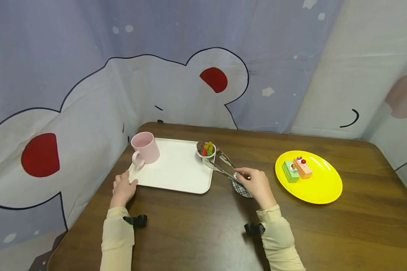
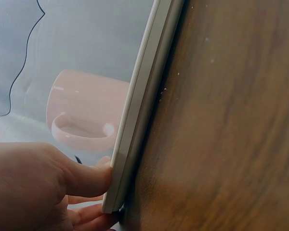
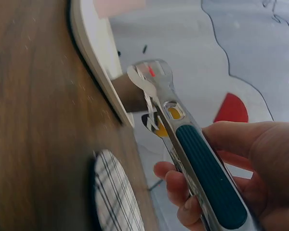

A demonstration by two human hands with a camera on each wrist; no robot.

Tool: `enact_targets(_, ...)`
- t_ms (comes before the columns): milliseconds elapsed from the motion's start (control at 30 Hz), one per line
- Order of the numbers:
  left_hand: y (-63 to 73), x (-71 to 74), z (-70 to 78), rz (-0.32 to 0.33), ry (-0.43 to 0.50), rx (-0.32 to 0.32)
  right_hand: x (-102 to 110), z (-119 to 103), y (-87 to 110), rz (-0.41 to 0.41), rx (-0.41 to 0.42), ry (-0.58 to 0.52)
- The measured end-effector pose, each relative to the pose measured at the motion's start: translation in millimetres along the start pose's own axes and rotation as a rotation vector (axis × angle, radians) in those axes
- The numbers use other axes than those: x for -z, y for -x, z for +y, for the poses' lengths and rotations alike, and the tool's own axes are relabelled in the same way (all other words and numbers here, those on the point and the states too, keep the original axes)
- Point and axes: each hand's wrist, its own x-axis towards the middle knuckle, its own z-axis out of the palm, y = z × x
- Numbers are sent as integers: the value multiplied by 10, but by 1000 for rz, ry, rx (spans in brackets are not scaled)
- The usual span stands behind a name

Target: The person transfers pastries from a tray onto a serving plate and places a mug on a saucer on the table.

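At the near left corner of a white tray (image 1: 176, 167), my left hand (image 1: 123, 189) grips the rim, its thumb against the front edge in the left wrist view. A pink mug (image 1: 149, 150) stands upright on the tray, just beyond that hand. My right hand (image 1: 259, 184) holds metal tongs (image 1: 225, 173) with teal grips, fingers and thumb on opposite arms. The spread tips of the tongs straddle a small dessert cup (image 1: 208, 147) at the tray's back right corner. Brown, red, yellow and green pieces fill the cup. In the right wrist view the tongs partly hide it.
A plaid round coaster (image 1: 242, 192) lies under the tongs and right hand. To the right, a yellow plate (image 1: 317, 192) holds a green cake slice (image 1: 290, 173) and an orange cake slice (image 1: 303, 169). A patterned curtain (image 1: 176, 94) borders the wooden table (image 1: 190, 226).
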Motion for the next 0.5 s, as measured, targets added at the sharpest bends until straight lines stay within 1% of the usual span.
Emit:
enact_targets(167,-6,-7,19,2,0,-3,-66,-87,-10,30,-9,30)
enact_targets(333,-4,-6,27,0,-2,1,-138,-127,-38,68,13,42)
enact_targets(400,1,-5,28,0,-3,4,-171,-131,-53,69,23,38)
enact_targets(500,13,-2,33,0,-4,8,-215,-135,-72,55,17,34)
